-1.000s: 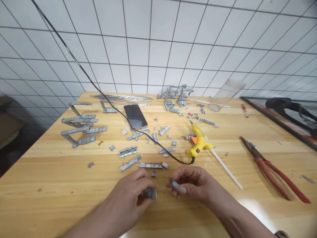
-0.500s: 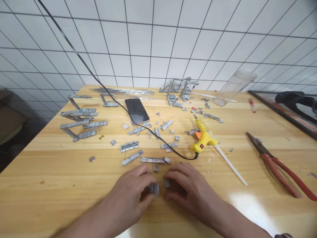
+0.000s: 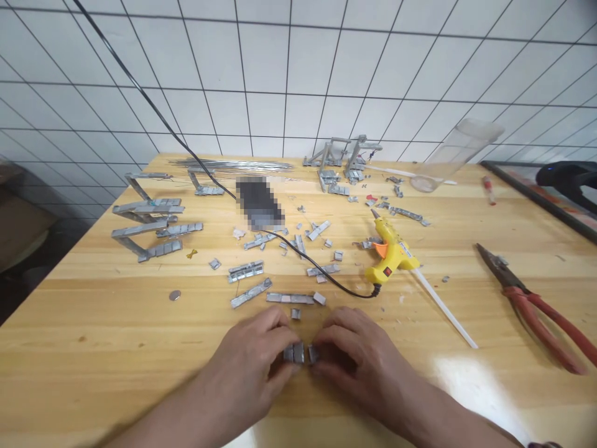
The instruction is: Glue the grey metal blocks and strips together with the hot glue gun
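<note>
Between thumb and fingers, my left hand [image 3: 259, 351] pinches a short grey block piece [image 3: 295, 353] that looks made of small joined segments. A smaller grey piece [image 3: 312, 354] is pinched in my right hand [image 3: 357, 351]. The two pieces face each other with a narrow gap between them, low over the wooden table. Just beyond the fingertips lies a small grey square [image 3: 295, 314]. Behind it rests a long grey segmented strip [image 3: 290, 298]. The far ends of both held pieces are hidden by my fingers.
A yellow glue gun [image 3: 394, 252] with a white glue stick [image 3: 448, 308] lies to the right, its black cord [image 3: 326, 277] crossing the table. Red-handled pliers [image 3: 536, 317] are farther right. Grey angled frames [image 3: 144, 239] stand at left; a blurred phone [image 3: 259, 202] lies behind.
My right hand has brought its small piece closer to the one in my left hand, narrowing the gap. The view has shifted slightly.
</note>
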Demonstrator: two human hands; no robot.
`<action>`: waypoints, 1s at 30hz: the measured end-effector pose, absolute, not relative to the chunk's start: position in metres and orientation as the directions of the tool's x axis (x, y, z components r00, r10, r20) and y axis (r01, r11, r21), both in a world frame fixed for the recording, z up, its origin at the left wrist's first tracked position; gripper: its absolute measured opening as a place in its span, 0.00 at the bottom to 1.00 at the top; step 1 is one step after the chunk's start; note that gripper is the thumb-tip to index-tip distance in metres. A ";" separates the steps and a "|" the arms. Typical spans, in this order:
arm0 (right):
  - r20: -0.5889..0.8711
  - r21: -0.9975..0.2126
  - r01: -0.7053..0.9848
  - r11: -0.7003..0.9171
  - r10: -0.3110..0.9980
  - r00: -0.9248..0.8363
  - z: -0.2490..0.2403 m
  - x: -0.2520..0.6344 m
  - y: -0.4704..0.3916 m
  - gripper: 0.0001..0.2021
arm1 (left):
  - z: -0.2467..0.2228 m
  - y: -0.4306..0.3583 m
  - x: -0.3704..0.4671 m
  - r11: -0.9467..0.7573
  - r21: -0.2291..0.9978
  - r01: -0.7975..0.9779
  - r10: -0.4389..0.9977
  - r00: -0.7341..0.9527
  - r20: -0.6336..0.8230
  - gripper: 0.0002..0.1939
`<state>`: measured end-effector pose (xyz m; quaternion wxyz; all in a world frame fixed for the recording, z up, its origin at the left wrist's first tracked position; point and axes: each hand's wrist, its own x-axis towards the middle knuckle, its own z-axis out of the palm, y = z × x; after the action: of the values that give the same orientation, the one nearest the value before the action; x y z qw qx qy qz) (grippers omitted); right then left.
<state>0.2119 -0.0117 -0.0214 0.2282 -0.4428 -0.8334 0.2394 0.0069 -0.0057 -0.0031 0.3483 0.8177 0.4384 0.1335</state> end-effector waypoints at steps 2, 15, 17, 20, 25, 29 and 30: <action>0.173 -0.591 0.633 0.500 0.845 -0.506 -0.022 0.210 -0.012 0.06 | -0.004 -0.006 0.007 -0.380 0.687 0.619 0.808 0.584 -0.080 0.05; 0.159 -0.557 0.660 0.504 0.845 -0.511 -0.023 0.207 -0.010 0.05 | -0.008 -0.007 0.008 -0.402 0.661 0.634 0.809 0.584 -0.068 0.06; 0.162 -0.559 0.657 0.506 0.844 -0.512 -0.023 0.207 -0.010 0.05 | -0.008 -0.007 0.008 -0.403 0.658 0.636 0.811 0.582 -0.065 0.06; 0.162 -0.563 0.656 0.503 0.846 -0.509 -0.023 0.206 -0.010 0.05 | -0.009 -0.006 0.009 -0.402 0.659 0.635 0.814 0.578 -0.060 0.06; 0.157 -0.564 0.655 0.504 0.843 -0.514 -0.023 0.206 -0.009 0.04 | -0.009 -0.006 0.010 -0.397 0.653 0.645 0.817 0.573 -0.069 0.07; 0.157 -0.562 0.659 0.500 0.847 -0.508 -0.025 0.206 -0.010 0.04 | -0.010 -0.007 0.010 -0.401 0.652 0.643 0.817 0.574 -0.064 0.07; 0.156 -0.564 0.659 0.499 0.847 -0.508 -0.026 0.206 -0.011 0.03 | -0.010 -0.008 0.010 -0.401 0.652 0.644 0.817 0.573 -0.064 0.07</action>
<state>0.2065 -0.0107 -0.0257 0.2120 -0.4485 -0.8392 0.2226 0.0096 -0.0079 -0.0098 0.3230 0.8261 0.4419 0.1341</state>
